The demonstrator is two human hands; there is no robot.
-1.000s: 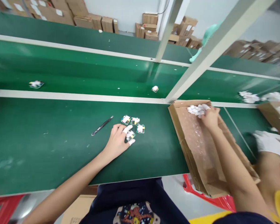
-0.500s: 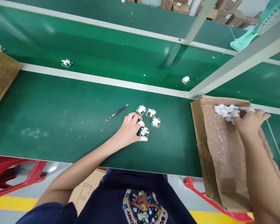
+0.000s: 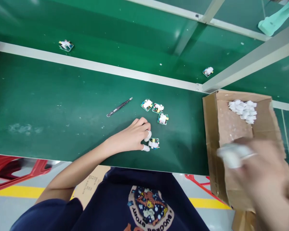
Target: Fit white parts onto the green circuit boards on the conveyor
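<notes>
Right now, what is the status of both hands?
Left hand pinches one circuit board. Right hand blurred over cardboard box, grip unclear. Tweezers lie apart.

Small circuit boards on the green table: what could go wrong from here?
The small board touched by the left hand lies near the table's front edge; a nudge might push it off. The right hand is blurred over the cardboard box, so it may clip the wall or scatter the white pieces. The loose tweezers could get knocked.

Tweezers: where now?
Head view, centre-left on the green bench: the tweezers lie just left of three small circuit boards, beyond the left hand, untouched.
</notes>
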